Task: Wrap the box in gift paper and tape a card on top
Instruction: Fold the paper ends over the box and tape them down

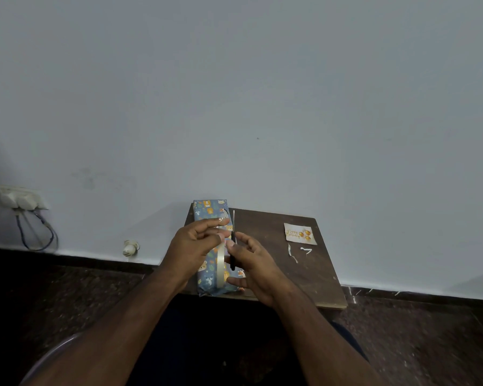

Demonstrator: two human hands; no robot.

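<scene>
The box (pixel 211 211), wrapped in blue animal-print gift paper, lies lengthwise at the left of a small dark wooden table (pixel 273 263). Above it my left hand (pixel 193 246) grips a clear tape roll (pixel 221 267), seen edge-on, with thumb and fingers pinching its top. My right hand (pixel 251 263) meets it from the right, its fingertips at the roll's top beside my left thumb. Black-handled scissors (pixel 233 257) run along my right hand's fingers, blade pointing away; they look held. A "Happy Birthday" card (pixel 300 234) with gold balloons lies flat at the table's far right.
Two curled scraps of tape (pixel 293 253) lie on the table just in front of the card. The table stands against a pale wall. A socket with hanging cables (pixel 25 203) is on the wall at the left. The floor around is dark stone.
</scene>
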